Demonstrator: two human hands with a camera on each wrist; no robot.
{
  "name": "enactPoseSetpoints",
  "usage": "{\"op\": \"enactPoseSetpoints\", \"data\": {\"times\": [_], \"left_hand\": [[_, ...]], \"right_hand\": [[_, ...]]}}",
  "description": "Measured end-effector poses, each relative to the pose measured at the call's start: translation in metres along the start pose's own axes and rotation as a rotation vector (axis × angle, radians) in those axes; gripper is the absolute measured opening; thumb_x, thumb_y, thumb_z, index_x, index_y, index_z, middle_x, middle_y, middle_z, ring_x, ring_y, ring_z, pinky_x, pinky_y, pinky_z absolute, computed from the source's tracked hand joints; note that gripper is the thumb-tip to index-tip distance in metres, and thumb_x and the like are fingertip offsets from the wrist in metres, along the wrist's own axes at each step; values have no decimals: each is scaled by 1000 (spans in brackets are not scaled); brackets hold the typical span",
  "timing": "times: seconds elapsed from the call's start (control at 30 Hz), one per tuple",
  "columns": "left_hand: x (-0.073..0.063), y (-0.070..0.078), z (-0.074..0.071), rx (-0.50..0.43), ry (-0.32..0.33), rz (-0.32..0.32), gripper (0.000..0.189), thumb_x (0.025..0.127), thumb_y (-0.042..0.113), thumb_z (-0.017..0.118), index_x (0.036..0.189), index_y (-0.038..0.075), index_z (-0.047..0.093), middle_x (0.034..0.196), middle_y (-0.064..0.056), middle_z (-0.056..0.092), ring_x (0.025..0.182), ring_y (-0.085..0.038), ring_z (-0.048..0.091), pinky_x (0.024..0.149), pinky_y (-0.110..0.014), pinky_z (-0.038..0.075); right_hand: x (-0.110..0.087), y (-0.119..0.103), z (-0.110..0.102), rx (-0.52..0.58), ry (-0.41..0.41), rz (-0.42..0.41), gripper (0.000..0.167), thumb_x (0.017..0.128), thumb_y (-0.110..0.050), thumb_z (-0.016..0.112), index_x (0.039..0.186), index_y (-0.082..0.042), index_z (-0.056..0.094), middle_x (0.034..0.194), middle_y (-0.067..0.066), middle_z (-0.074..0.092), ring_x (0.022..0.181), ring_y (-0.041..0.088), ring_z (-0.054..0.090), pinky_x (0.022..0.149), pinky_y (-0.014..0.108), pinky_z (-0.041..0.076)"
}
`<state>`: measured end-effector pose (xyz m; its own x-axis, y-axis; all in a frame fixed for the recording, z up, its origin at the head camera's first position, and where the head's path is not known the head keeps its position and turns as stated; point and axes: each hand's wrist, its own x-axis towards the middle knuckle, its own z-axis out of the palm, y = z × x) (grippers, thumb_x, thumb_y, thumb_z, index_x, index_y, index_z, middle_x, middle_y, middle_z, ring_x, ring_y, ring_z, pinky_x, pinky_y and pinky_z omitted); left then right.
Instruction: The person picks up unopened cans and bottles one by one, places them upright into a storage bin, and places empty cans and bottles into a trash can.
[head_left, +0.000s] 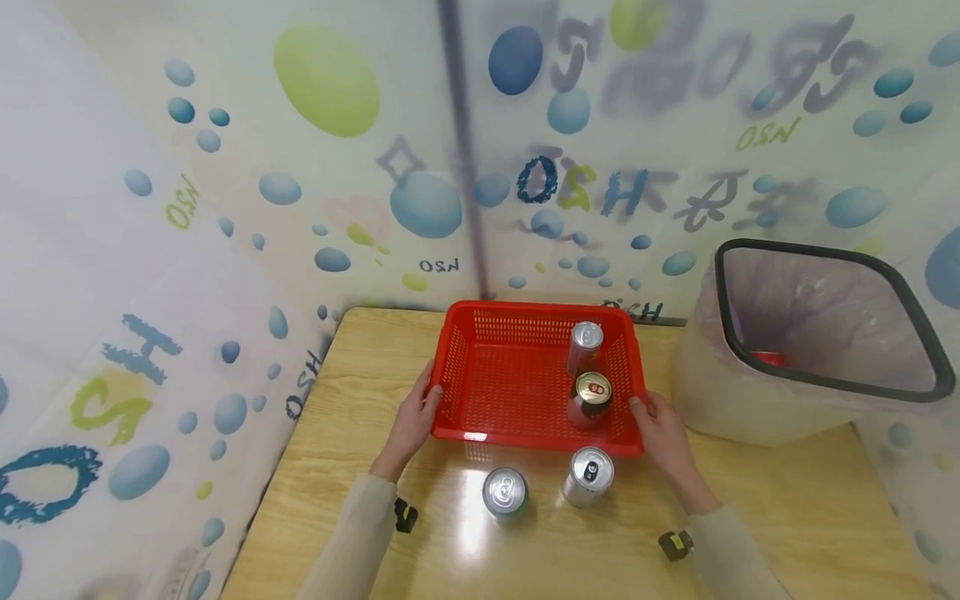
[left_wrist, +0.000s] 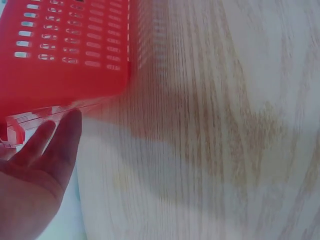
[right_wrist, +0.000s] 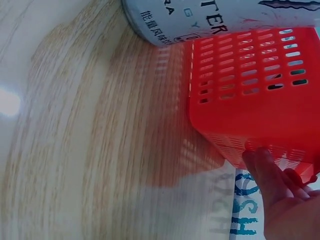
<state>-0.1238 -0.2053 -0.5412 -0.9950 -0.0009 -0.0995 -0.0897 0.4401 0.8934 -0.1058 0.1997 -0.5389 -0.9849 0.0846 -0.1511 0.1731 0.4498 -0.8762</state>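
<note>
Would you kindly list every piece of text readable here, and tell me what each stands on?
"TER": silver can
"RA": silver can
"GY": silver can
"能量风味": silver can; the characters and boxed mark after it are unclear
"H2O": wall sheet, repeated, turned or reversed in places
Grey writing on the wall sheet: too blurred
Mark on the gold-lidded can: too small

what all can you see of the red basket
The red basket is an open-topped rectangle, plastic by its look, with a solid rim, slotted walls and a perforated floor. It is upright, on or just above the wooden table; contact is hard to tell. The left hand grips its left side, the right hand its right. A silver-topped can and a gold-topped can stand in its right part.
</note>
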Motion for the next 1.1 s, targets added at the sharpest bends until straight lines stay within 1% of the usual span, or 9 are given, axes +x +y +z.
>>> {"op": "enactPoseSetpoints", "data": {"times": [0.1,0.17,0.3,0.43,0.53,0.63,0.8,0.87,1.1], "left_hand": [[-1,0,-1,21,41,35,59,112,26,47,166,15,24,152,-23,49,130,-40,56,100,-57,52],[-4,3,-2,45,106,100,60,110,23,49,164,10,27,148,-25,51,132,-42,54,102,-59,49],[-13,16,-4,86,265,278,52,107,16,54,156,4,43,144,-22,53,135,-41,49,109,-60,40],[-23,32,-4,56,302,482,37,104,7,57,140,3,60,135,-14,64,127,-32,59,108,-45,47],[-31,40,-1,5,228,633,32,98,-4,60,129,1,67,123,-13,71,114,-30,68,101,-32,52],[-42,44,6,-45,85,711,33,93,-9,63,124,0,69,116,-15,74,104,-30,71,92,-26,56],[-59,50,20,-37,-222,683,31,96,1,67,127,6,69,118,-12,74,108,-23,70,90,-37,59],[-65,51,24,-17,-311,680,31,97,5,69,128,7,68,122,-9,73,112,-21,69,94,-40,58],[-77,46,38,37,-420,673,40,95,18,76,133,14,66,132,-4,69,125,-21,63,106,-39,51]], "right_hand": [[0,-1,1,6,5,5,50,111,-25,44,142,14,47,130,36,61,114,44,66,86,29,57],[0,-2,1,7,6,9,50,112,-26,44,142,13,47,130,36,61,114,44,66,86,30,57],[1,-1,1,-6,12,9,50,112,-27,43,142,13,47,130,36,61,113,44,66,90,41,59],[2,1,1,-19,24,-5,48,111,-26,44,140,13,49,127,35,63,110,43,67,89,43,59],[3,2,0,-30,23,-10,48,111,-26,45,139,13,50,126,35,63,109,43,67,89,43,59],[3,2,-1,-40,14,-4,48,112,-27,44,139,12,50,126,34,63,109,42,67,89,43,59],[1,1,-1,-25,2,8,49,112,-28,44,140,12,49,127,34,63,109,42,67,86,39,60],[1,1,0,-19,-4,9,50,112,-28,44,140,12,49,128,34,63,110,42,67,87,38,60],[1,2,0,-4,-20,19,51,112,-30,43,142,12,47,131,34,61,113,42,66,89,38,60]]}}
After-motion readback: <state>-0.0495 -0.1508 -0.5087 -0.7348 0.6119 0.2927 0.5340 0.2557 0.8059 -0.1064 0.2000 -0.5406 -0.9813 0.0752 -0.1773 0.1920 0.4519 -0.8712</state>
